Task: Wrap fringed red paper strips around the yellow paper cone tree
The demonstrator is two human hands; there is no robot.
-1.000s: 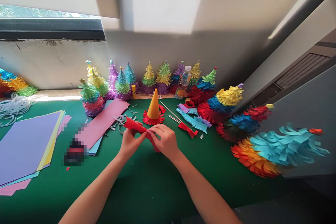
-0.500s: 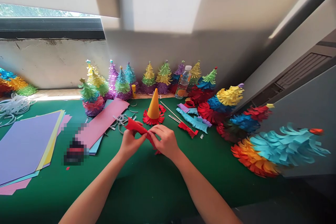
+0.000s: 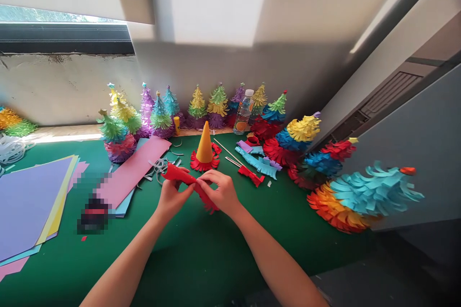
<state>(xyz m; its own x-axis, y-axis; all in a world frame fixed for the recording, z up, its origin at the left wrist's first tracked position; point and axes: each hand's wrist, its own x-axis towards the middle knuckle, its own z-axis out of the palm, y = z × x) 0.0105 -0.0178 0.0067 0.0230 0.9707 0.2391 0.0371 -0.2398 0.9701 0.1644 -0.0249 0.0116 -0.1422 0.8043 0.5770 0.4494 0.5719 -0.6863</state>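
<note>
Head view: I see both hands over the green mat (image 3: 201,249), working one piece. Left hand (image 3: 172,197) is closed on the upper end of a red fringed strip (image 3: 182,176), thumb and fingertips pinching it. Right hand (image 3: 222,193) is closed on the same strip lower down, fingers curled over it, and the fringe sticks out under the palm. The strip runs diagonally between the two hands, held just above the mat (I can't tell whether the lower end touches it).

Just beyond the hands stands an orange cone (image 3: 205,141), upright, with a red fringe skirt (image 3: 201,164) around its base. Right of the cone: two thin wooden sticks (image 3: 230,152), a light-blue fringed strip (image 3: 260,164) and a small red fringed piece (image 3: 251,175), all flat on the mat. Left of the hands lie a pink paper strip (image 3: 135,167) and a stack of coloured sheets (image 3: 29,201).

A row of small paper trees (image 3: 197,105) lines the back wall, with a plastic bottle (image 3: 243,112) among them. Larger finished trees lie on their sides at the right; the nearest is blue and orange (image 3: 360,196).
</note>
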